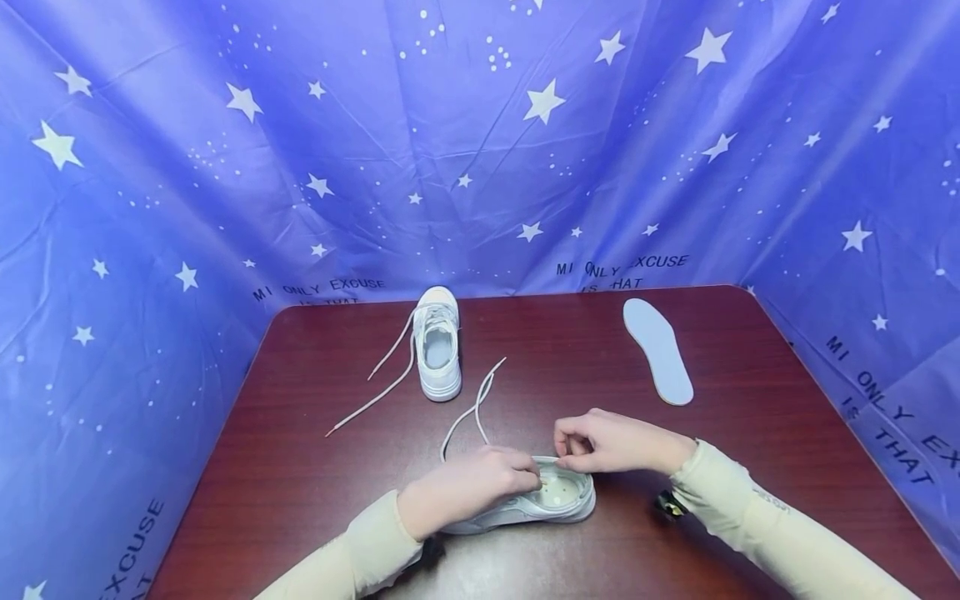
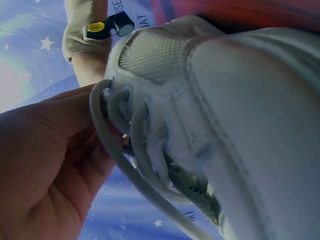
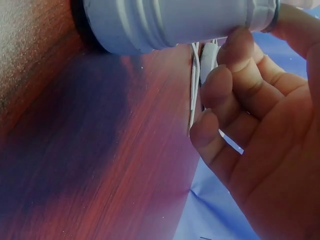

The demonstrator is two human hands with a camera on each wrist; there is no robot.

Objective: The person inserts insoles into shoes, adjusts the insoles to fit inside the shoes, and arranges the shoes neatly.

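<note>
A white lace-up sneaker [image 1: 567, 514] lies sideways near the front of the table, its heel to the right and its bare inner sole [image 1: 557, 492] showing through the opening. My left hand [image 1: 476, 485] grips the upper beside the tongue; the left wrist view shows thumb and fingers at the edge by the laces [image 2: 142, 145]. At the heel collar [image 3: 262, 14], my right hand [image 1: 618, 442] pinches the rim between thumb and fingertip, the other fingers curled. Part of the toe is hidden under my left hand.
A second white sneaker [image 1: 440, 379] stands farther back, toe away, its long laces [image 1: 375, 402] spread leftward. A pale insole [image 1: 658, 352] lies at the back right of the dark red table [image 1: 300, 500]. Blue star-printed cloth [image 1: 480, 125] hangs behind and at both sides.
</note>
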